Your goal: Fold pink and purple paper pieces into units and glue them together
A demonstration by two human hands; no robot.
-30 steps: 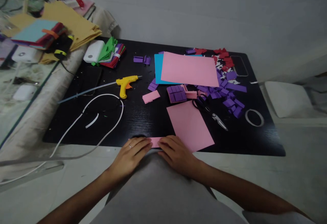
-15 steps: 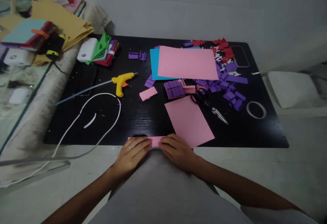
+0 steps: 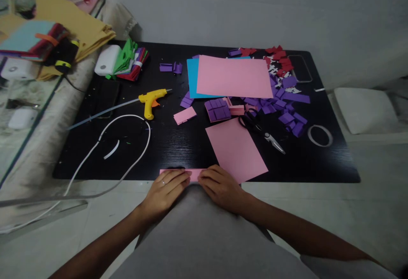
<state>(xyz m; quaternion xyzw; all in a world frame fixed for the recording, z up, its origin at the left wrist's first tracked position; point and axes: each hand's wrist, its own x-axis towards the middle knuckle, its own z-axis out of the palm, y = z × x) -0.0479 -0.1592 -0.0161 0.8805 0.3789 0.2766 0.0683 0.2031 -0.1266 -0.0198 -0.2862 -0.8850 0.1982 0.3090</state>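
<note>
A narrow pink paper strip lies along the front edge of the black table, directly before my body. My left hand presses on its left part, fingers closed together on the paper, a ring on one finger. On the right part, my right hand has its fingers bent and pinched against the strip. The thumbs are mostly hidden. Just beyond my right hand lies a flat pink sheet, with black-handled scissors resting across its upper right corner.
A yellow glue gun lies left of centre, near a looped white cable. Pink paper covers a blue sheet at the back. Purple folded pieces and a tape roll are on the right.
Both hands stay on the pink strip, with only a slight shift of the left fingers. The whole view has moved very slightly.
</note>
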